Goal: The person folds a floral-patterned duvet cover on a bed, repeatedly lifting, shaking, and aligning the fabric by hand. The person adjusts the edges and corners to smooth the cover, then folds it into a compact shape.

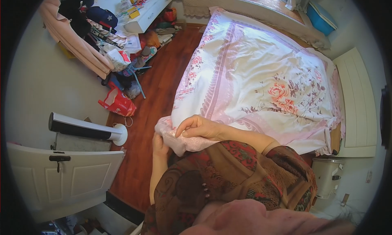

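Observation:
Gathered pink patterned cloth is bunched in front of my body at the near left corner of the bed. My left hand grips its left end from underneath, with the fingers mostly behind the cloth. From above, my right hand pinches a fold of it between thumb and forefinger. Behind the hands, a floral bed cover lies wrinkled over the bed. Whether the pink cloth is part of this cover, I cannot tell.
A wooden floor runs along the bed's left side. A tower fan stands near a white door. Left of the bed are a red bag and a cluttered white desk. A lidded bin stands at the right.

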The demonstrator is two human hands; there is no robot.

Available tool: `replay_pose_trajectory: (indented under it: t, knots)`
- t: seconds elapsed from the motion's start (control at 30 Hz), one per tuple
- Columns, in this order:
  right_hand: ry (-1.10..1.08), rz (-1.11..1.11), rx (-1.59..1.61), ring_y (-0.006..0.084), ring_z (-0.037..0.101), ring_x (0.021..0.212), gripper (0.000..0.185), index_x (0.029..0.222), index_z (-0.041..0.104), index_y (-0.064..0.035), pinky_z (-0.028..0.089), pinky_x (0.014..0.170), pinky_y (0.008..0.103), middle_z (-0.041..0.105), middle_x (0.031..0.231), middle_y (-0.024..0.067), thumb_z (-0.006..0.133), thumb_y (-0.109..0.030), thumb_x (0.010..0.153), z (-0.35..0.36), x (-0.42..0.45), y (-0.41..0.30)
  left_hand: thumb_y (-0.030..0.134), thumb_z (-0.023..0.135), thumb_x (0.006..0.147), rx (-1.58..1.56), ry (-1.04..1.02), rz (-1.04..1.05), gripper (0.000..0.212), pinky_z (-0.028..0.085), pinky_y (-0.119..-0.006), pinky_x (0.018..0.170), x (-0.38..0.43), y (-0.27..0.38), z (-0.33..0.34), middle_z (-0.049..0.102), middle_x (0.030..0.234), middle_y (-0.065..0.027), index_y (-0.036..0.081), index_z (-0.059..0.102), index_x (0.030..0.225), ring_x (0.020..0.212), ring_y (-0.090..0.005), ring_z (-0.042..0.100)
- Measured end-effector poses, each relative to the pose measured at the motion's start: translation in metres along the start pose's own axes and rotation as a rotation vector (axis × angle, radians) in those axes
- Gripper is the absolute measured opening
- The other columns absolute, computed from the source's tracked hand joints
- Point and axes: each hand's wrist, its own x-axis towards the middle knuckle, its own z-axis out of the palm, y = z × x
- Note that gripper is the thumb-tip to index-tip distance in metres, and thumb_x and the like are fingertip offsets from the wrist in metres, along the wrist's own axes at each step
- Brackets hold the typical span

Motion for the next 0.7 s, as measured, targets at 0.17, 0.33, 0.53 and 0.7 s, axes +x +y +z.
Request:
replay_pose_trajectory:
  t: [0.17, 0.33, 0.53, 0.7]
  knots:
    - [-0.035, 0.022, -0.024, 0.0119, 0.056, 0.103, 0.022, 0.106, 0.066, 0.0010, 0.041, 0.094, 0.0272, 0.065, 0.106, 0.0065, 0.060, -0.007, 0.086, -0.013, 0.002, 0.026, 0.028, 0.042, 0.100, -0.113, 0.052, 0.331, 0.048, 0.026, -0.045, 0.113, -0.062, 0.053, -0.038, 0.039, 0.144, -0.0143, 0.000, 0.036, 0.139, 0.133, -0.0287, 0.036]
    - [-0.062, 0.111, -0.062, 0.0119, 0.056, 0.103, 0.022, 0.108, 0.065, 0.0006, 0.042, 0.094, 0.0269, 0.065, 0.108, 0.0060, 0.058, -0.007, 0.089, -0.017, 0.010, 0.062, 0.028, 0.046, 0.100, 0.006, 0.273, 0.515, 0.047, 0.035, -0.042, 0.106, -0.131, 0.061, -0.058, 0.043, 0.140, -0.0126, 0.001, 0.039, 0.138, 0.128, -0.0246, 0.042]
    - [0.046, 0.117, -0.104, 0.0134, 0.054, 0.105, 0.024, 0.105, 0.067, -0.0008, 0.040, 0.095, 0.0272, 0.064, 0.108, 0.0064, 0.059, -0.010, 0.085, -0.008, 0.013, 0.071, 0.024, 0.050, 0.098, 0.833, 0.630, 0.252, 0.034, 0.045, -0.030, 0.085, -0.150, 0.061, -0.055, 0.065, 0.105, -0.0090, -0.003, 0.060, 0.115, 0.097, -0.0155, 0.057]
    - [0.174, 0.159, -0.146, 0.0113, 0.055, 0.100, 0.022, 0.105, 0.066, -0.0002, 0.042, 0.091, 0.0255, 0.064, 0.106, 0.0048, 0.058, -0.008, 0.087, -0.014, 0.000, 0.078, 0.027, 0.050, 0.097, 0.664, 0.679, 0.320, 0.039, 0.047, -0.031, 0.087, -0.161, 0.059, -0.037, 0.061, 0.113, -0.0130, -0.005, 0.057, 0.117, 0.105, -0.0183, 0.056]
